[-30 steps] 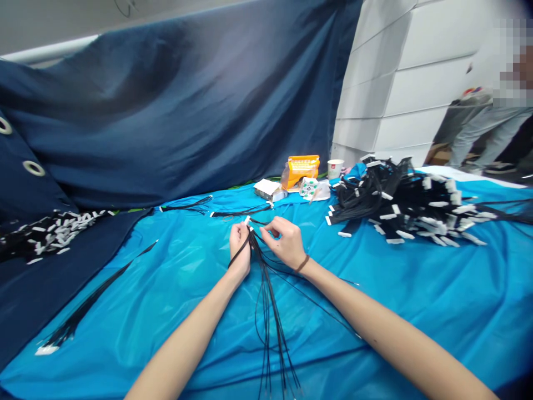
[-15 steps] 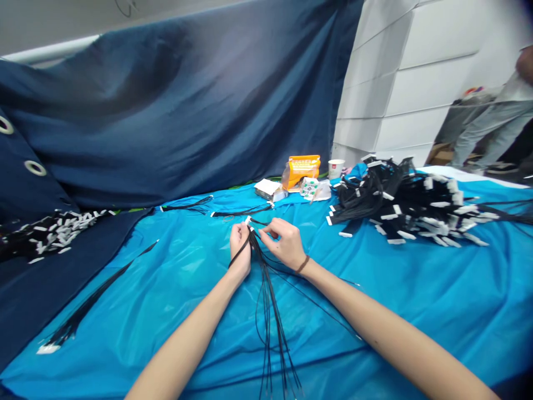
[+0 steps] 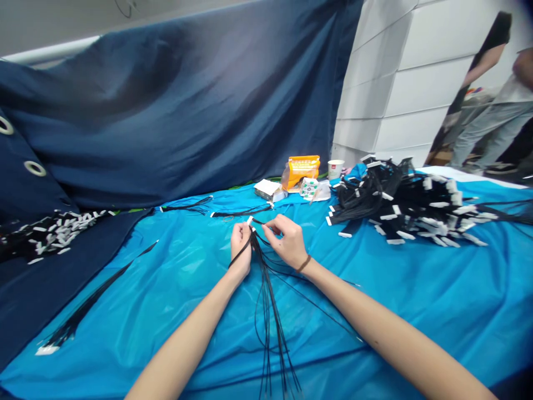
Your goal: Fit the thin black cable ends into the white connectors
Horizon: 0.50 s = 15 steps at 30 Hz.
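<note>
My left hand (image 3: 240, 248) is closed around the top of a black wire harness (image 3: 266, 283), just below its white connector (image 3: 250, 220). The loose wires fan down from there over the blue sheet toward me, and a few spread to the right. My right hand (image 3: 286, 240) is beside the connector, thumb and forefinger pinched together by a thin black wire that runs to the connector. The fingertips are small in view, but the wire seems to end between them. A dark band circles my right wrist.
A large pile of harnesses (image 3: 400, 205) with white connectors lies at the right, another pile (image 3: 58, 233) at far left. One harness (image 3: 89, 300) rests on the left. Behind are a small box (image 3: 268, 190), an orange pouch (image 3: 302, 172) and a paper cup (image 3: 335, 169). People stand at far right.
My right hand has shifted very slightly right, away from the connector. My left hand keeps its hold. Another person's arm has come into view at the far right.
</note>
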{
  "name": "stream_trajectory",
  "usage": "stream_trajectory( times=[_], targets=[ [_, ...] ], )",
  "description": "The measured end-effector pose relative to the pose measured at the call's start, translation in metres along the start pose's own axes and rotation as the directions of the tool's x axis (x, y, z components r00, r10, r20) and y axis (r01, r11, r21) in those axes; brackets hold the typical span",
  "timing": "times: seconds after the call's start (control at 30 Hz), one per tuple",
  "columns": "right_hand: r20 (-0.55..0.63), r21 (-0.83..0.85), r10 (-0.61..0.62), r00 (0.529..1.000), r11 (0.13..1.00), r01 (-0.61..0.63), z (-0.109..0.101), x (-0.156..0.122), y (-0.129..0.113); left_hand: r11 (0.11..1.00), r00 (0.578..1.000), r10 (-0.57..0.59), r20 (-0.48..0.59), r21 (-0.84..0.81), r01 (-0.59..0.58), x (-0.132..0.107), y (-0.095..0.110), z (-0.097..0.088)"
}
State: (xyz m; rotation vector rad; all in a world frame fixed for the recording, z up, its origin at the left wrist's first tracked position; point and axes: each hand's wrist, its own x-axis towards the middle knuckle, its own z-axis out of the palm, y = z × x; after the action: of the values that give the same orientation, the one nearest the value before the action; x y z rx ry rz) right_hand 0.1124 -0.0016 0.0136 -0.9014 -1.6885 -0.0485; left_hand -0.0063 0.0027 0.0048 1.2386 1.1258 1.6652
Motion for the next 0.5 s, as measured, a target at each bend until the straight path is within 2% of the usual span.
stream_trajectory(
  times=[0.1,0.2,0.33,0.43,0.5],
  targets=[
    [-0.018,-0.060,-0.022,1.000,0.998,0.021,-0.0020,0.0006,-0.0009,0.999,1.000,0.004,0.031,0.035,-0.005,-0.0005,0.0001,-0.0004],
    [-0.038,-0.081,-0.060,0.997,0.995,0.057,-0.0028,0.0013,-0.0012,0.994,0.995,0.050,0.088,0.089,-0.058,-0.0011,-0.0004,-0.0011],
    [0.040,0.053,-0.108,0.993,0.993,0.106,-0.0005,0.0009,0.0015,0.985,0.980,0.098,0.174,0.125,-0.120,-0.0016,-0.0016,-0.0019],
    [0.127,0.183,-0.076,0.989,0.982,0.052,0.0027,-0.0011,0.0049,0.983,0.977,0.088,0.192,0.144,-0.116,-0.0019,-0.0014,-0.0022],
    [0.137,0.212,-0.043,0.990,0.977,0.013,0.0043,-0.0024,0.0064,0.982,0.977,0.079,0.198,0.153,-0.111,-0.0022,-0.0002,-0.0022]
  ],
)
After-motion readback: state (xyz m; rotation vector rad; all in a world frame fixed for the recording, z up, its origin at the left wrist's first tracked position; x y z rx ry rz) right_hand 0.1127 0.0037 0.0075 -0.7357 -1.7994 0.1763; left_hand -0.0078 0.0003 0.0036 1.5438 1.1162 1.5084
